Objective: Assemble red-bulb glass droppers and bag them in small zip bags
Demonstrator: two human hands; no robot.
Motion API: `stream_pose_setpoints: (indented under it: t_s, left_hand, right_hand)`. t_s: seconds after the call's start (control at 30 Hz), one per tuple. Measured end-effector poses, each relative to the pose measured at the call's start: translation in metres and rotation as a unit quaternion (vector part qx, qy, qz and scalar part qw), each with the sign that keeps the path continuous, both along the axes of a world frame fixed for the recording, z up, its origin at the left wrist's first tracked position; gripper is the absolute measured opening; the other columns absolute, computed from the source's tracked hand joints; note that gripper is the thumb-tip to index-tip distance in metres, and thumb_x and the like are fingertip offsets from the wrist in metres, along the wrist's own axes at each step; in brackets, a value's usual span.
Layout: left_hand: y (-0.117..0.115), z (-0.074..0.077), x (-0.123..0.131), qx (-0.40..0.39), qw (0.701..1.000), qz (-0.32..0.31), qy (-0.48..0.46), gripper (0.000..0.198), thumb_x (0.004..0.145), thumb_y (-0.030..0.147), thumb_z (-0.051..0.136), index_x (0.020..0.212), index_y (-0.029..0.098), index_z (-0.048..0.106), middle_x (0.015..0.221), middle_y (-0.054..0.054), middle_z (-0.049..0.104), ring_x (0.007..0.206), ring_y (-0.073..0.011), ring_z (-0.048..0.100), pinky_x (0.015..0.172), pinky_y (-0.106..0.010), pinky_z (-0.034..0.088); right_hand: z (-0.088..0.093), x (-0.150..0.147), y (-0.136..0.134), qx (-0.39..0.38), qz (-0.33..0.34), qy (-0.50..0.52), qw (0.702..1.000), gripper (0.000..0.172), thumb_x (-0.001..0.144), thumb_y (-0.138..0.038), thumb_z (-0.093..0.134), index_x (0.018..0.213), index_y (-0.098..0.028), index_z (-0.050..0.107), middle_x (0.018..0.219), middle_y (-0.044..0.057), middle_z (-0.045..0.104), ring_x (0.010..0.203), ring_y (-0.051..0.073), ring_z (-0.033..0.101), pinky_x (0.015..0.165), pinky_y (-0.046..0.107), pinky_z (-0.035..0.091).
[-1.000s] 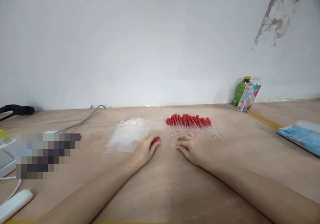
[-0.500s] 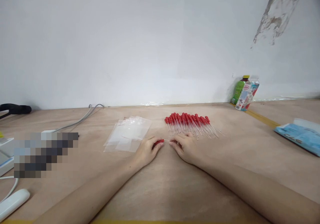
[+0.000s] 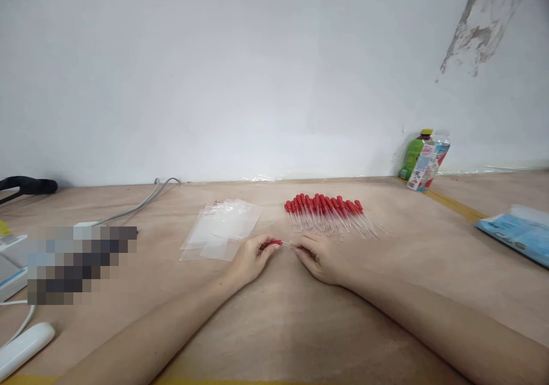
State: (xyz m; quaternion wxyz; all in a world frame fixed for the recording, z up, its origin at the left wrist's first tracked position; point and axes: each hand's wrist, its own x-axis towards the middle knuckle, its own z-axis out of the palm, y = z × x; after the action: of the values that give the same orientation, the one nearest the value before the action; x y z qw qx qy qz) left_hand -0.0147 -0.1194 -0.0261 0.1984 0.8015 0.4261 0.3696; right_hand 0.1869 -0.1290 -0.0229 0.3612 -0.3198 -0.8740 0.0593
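Between my hands lies a dropper [image 3: 275,242] with a red rubber bulb and a thin clear tube, held roughly level just above or on the table. My left hand [image 3: 251,261] is closed around its bulb. At the other side, the fingertips of my right hand [image 3: 322,261] pinch the tube's far end, which they partly hide. Just beyond my right hand, many similar droppers [image 3: 323,205] are laid side by side, red bulbs away from me and clear tubes towards me. Overlapping clear plastic bags [image 3: 223,227] lie flat beyond my left hand.
A carton [image 3: 428,165] and a green bottle [image 3: 409,159] stand against the wall at back right. A blue packet [image 3: 517,233] lies at far right. Grey cables [image 3: 141,203], a white device [image 3: 28,348] and a blurred-out patch occupy the left side.
The view has turned very slightly left. My right fingers have shifted a little on the tube and look straighter. My left hand keeps its hold on the bulb.
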Motion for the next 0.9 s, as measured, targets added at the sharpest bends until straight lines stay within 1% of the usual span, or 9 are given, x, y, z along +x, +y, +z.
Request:
stream_pose_setpoints:
  t_s: [0.1,0.23,0.37,0.5,0.63,0.73,0.9]
  left_hand:
    - [-0.001,0.001,-0.001,-0.003,1.0,-0.007,-0.018,0.02,0.082,0.03,0.047,0.089,0.018,0.061,0.084,-0.002,0.066,0.076,-0.0152,0.06,0.069,-0.025,0.047]
    - [-0.002,0.001,-0.002,-0.01,0.999,-0.032,-0.017,0.02,0.082,0.031,0.047,0.087,0.018,0.061,0.082,-0.002,0.065,0.076,-0.0149,0.059,0.07,-0.025,0.047]
    - [-0.005,0.002,-0.002,-0.025,0.998,-0.062,-0.006,0.019,0.083,0.029,0.046,0.085,0.019,0.061,0.081,0.0,0.065,0.075,-0.0138,0.058,0.07,-0.023,0.046]
    - [-0.006,0.002,-0.002,-0.042,0.996,-0.081,0.014,0.019,0.083,0.03,0.046,0.088,0.02,0.062,0.083,0.0,0.066,0.076,-0.0132,0.059,0.07,-0.022,0.046]
    - [-0.007,0.002,-0.002,-0.04,0.996,-0.077,0.033,0.02,0.083,0.03,0.045,0.089,0.021,0.063,0.084,0.001,0.066,0.076,-0.013,0.06,0.07,-0.021,0.046]
    - [-0.009,0.002,-0.002,-0.022,0.996,-0.067,0.049,0.021,0.084,0.031,0.045,0.09,0.021,0.063,0.082,0.001,0.066,0.073,-0.0128,0.06,0.067,-0.021,0.045]
    - [-0.008,0.002,-0.001,0.03,0.995,-0.054,0.081,0.022,0.084,0.031,0.045,0.09,0.02,0.063,0.079,-0.001,0.066,0.069,-0.0127,0.059,0.064,-0.021,0.045]
  right_hand:
    - [-0.003,0.002,0.003,-0.006,0.01,0.021,1.0,0.019,0.084,-0.021,0.04,0.093,-0.019,0.057,0.076,0.004,0.056,0.071,0.014,0.05,0.065,0.025,0.041]
    - [-0.008,0.004,0.008,-0.027,0.025,0.024,0.999,0.02,0.085,-0.021,0.041,0.095,-0.021,0.059,0.073,0.002,0.054,0.07,0.013,0.05,0.065,0.026,0.04]
    - [-0.007,0.008,0.01,-0.029,0.032,-0.001,0.999,0.021,0.085,-0.022,0.041,0.094,-0.023,0.061,0.076,0.002,0.057,0.073,0.014,0.051,0.069,0.029,0.038]
    - [-0.005,0.01,0.012,-0.009,0.031,-0.038,0.999,0.023,0.085,-0.021,0.04,0.094,-0.023,0.061,0.077,0.003,0.059,0.07,0.014,0.051,0.069,0.03,0.036]
    - [-0.006,0.011,0.015,0.035,0.03,-0.071,0.996,0.026,0.085,-0.019,0.038,0.097,-0.023,0.061,0.081,0.003,0.06,0.069,0.014,0.05,0.068,0.03,0.034]
    - [-0.007,0.01,0.014,0.063,0.01,-0.095,0.993,0.026,0.085,-0.018,0.037,0.095,-0.021,0.061,0.083,0.005,0.061,0.071,0.015,0.05,0.068,0.031,0.032]
    - [-0.009,0.004,0.007,0.062,-0.034,-0.115,0.991,0.025,0.086,-0.019,0.035,0.089,-0.018,0.06,0.077,0.004,0.061,0.068,0.015,0.049,0.068,0.032,0.032]
